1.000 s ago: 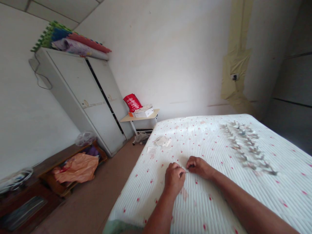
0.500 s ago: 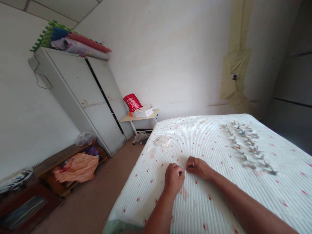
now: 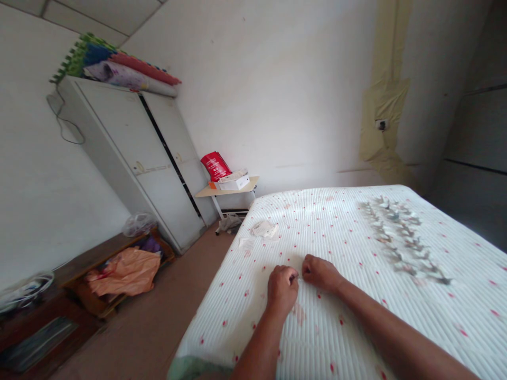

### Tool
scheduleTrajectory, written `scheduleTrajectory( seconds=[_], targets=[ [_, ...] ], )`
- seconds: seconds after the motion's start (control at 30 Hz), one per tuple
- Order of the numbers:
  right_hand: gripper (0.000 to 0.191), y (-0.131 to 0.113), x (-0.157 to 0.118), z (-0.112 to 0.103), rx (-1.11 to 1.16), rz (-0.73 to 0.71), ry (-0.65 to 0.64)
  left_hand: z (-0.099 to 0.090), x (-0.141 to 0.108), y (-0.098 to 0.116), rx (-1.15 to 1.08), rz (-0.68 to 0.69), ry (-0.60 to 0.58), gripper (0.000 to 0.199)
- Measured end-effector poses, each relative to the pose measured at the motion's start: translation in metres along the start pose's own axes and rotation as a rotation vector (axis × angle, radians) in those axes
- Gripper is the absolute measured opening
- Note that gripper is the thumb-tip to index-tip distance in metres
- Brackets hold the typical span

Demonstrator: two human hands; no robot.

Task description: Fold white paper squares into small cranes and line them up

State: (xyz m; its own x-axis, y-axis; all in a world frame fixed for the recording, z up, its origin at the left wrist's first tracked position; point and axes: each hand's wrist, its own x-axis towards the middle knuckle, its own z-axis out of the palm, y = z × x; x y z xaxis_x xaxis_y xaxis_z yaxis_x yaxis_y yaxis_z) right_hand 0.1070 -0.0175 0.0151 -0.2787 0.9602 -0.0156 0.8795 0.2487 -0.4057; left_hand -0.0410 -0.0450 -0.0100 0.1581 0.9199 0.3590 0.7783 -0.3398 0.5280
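Observation:
Both my hands are over the white quilted bed cover (image 3: 348,327) with red spots, close together with only a small gap between them. The fingers of my left hand (image 3: 282,287) are closed in a pinch. My right hand (image 3: 320,273) is also closed, its fingertips facing the left hand. A tiny pale bit shows at the fingertips, but what they hold is mostly hidden and too small to name. To the right, several small folded paper figures (image 3: 400,232), shaped like cranes, stand in rows, slightly blurred. Beyond my left hand lie printed paper sheets (image 3: 264,229).
A small table (image 3: 206,193) at the bed's far left corner carries a red bag (image 3: 216,166) and a white box (image 3: 234,182). A grey cabinet (image 3: 134,153) with rolled mats (image 3: 130,74) on top stands left. An orange plastic bag (image 3: 127,272) lies on a low wooden bench.
My hands have shifted very slightly, with the fingers of the left hand turning a little. The pale bit between them shows less now. Everything else stays in place.

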Motion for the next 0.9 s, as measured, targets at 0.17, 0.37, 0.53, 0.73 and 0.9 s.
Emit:
scheduleTrajectory(
  seconds=[0.17,0.37,0.53,0.73,0.9],
  targets=[
    [0.009,0.0023,0.0038,0.0055,-0.019,0.005,0.004,0.0005,0.0010,-0.0002,0.006,-0.026,-0.014,0.016],
    [0.010,0.0035,0.0065,0.0095,-0.026,0.022,0.013,0.0021,0.0023,-0.0015,0.006,-0.030,-0.029,0.021],
    [0.011,0.0032,0.0066,0.0097,-0.021,0.031,0.017,0.0030,0.0030,-0.0011,0.015,-0.045,-0.030,0.021],
    [0.010,0.0044,0.0079,0.0077,0.034,0.041,0.009,0.0024,0.0039,-0.0006,0.021,-0.041,-0.045,0.022],
    [0.010,0.0053,0.0098,0.0074,0.055,0.048,-0.015,0.0030,0.0058,0.0010,0.033,-0.108,-0.058,0.010]
  ],
)
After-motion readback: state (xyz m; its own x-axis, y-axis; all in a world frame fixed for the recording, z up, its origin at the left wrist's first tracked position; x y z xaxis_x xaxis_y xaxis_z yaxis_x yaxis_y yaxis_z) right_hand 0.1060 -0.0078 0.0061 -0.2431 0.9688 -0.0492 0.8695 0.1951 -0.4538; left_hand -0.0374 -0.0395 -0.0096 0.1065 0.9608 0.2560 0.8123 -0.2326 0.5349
